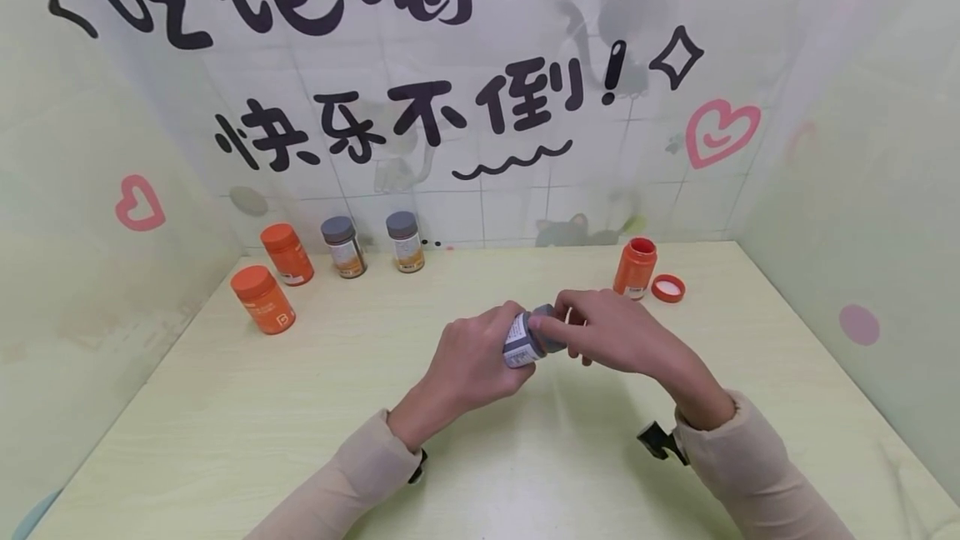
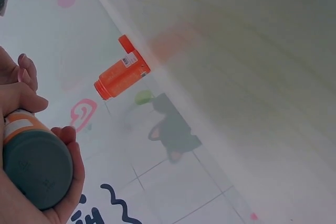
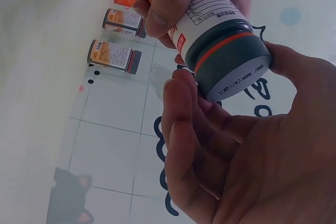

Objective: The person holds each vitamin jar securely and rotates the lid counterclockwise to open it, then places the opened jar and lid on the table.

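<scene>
My left hand (image 1: pixel 472 357) grips a grey pill bottle (image 1: pixel 519 343) around its body, tilted above the table. The bottle carries a white and orange label (image 3: pixel 212 9), and its round base (image 2: pixel 39 169) faces the left wrist camera. At its other end sits a dark grey cap (image 3: pixel 236 72) with a red ring along its lower edge. My right hand (image 1: pixel 626 330) holds this cap, thumb on one side and curled fingers on the other.
Beyond my right hand, an uncapped orange bottle (image 1: pixel 636 272) stands beside its upturned lid (image 1: pixel 668 288). At the back left are two capped orange bottles (image 1: pixel 264 300) and two grey-capped bottles (image 1: pixel 345 248). A printed sheet (image 1: pixel 510 207) hangs behind the table (image 1: pixel 337 382).
</scene>
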The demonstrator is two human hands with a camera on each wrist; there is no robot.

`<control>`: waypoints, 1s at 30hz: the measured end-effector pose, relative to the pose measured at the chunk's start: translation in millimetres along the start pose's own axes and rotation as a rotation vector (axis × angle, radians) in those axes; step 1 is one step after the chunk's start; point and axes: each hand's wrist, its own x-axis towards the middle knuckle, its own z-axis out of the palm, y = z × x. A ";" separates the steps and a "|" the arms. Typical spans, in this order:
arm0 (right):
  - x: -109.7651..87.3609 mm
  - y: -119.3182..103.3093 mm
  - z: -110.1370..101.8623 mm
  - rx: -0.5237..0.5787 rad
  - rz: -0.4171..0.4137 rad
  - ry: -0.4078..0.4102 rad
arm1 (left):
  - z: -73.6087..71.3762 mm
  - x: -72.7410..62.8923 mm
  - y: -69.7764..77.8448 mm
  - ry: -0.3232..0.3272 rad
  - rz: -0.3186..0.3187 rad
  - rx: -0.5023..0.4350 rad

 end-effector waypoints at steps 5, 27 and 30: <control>0.1 2.0 0.4 0.034 -0.024 -0.021 | 0.4 -0.1 -0.3 -0.024 -0.033 -0.038; 3.1 3.4 3.6 0.102 -0.038 0.003 | 0.4 -0.2 -1.5 -0.039 -0.047 -0.042; 3.1 2.8 3.0 0.104 -0.056 -0.003 | 0.0 -0.3 -1.6 -0.043 -0.050 -0.048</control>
